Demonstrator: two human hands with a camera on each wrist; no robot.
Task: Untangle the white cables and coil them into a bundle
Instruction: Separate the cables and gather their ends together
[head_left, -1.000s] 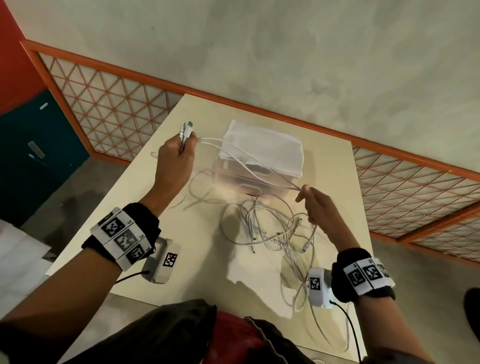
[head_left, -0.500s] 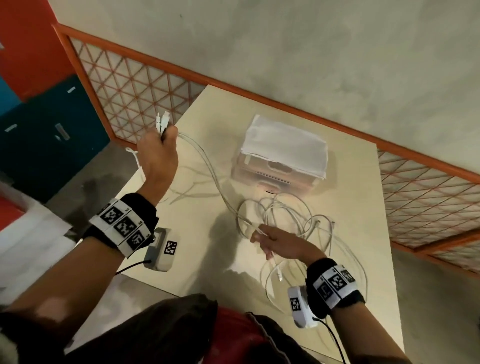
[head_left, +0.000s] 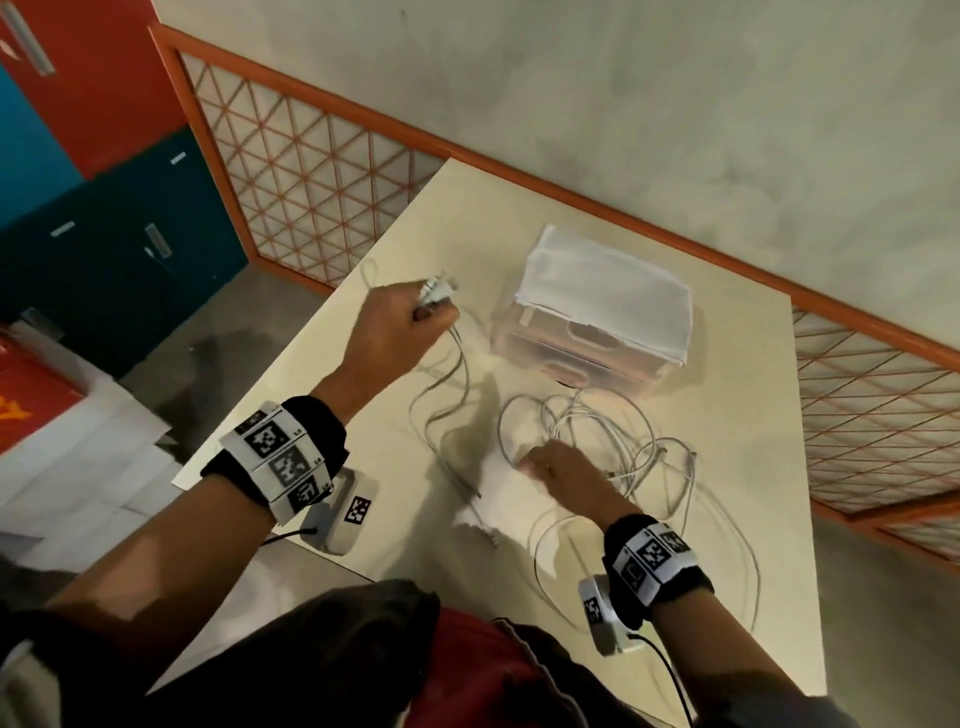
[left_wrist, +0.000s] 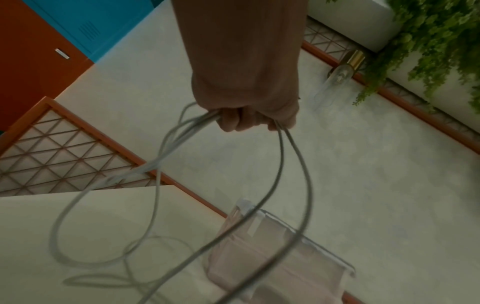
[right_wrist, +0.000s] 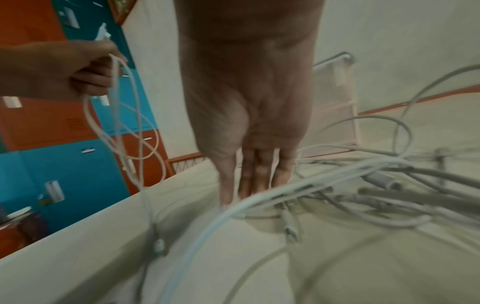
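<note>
Item: white cables (head_left: 597, 441), mostly a loose tangle mid-frame on the table (head_left: 727, 545), just below the box (head_left: 608, 312).

Left hand (head_left: 389, 332): my fingers curled tight round gathered strands, plugs poking out above the fist, loops hanging down.

Right hand (head_left: 556, 467): my fingers (right_wrist: 257, 176) straight and together, tips at a strand on the tabletop, nothing gripped yet.

Handling note: pinch one strand only (not the knot), feed it leftward in even loops, keep slack so plugs don't snag.

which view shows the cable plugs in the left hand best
The head view: the plugs stick out above the left hand. The right wrist view shows them small and blurred. The left wrist view shows only cables leaving the fist, no plugs.
</note>
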